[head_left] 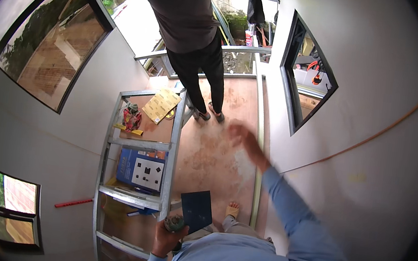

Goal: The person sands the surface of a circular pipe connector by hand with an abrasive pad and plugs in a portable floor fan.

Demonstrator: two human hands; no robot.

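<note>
My left hand point(168, 240), low in the view beside the metal frame, is closed around a round, greenish, worn-looking object point(175, 222) whose kind I cannot make out. A flat dark-blue square sheet point(197, 212) sticks out beside that hand; whether the fingers grip it too is hidden. My right hand point(243, 135) reaches forward over the floor near the right wall, with nothing visible in it. Motion blurs its fingers.
On the left, a metal frame point(169, 177) like a ladder or scaffold bears a tan printed sheet point(161, 105), a red patterned cloth point(131, 117) and a blue box point(126, 165). Ahead stands another person point(193, 37) by an opening. A red bar point(73, 203) is by the left wall.
</note>
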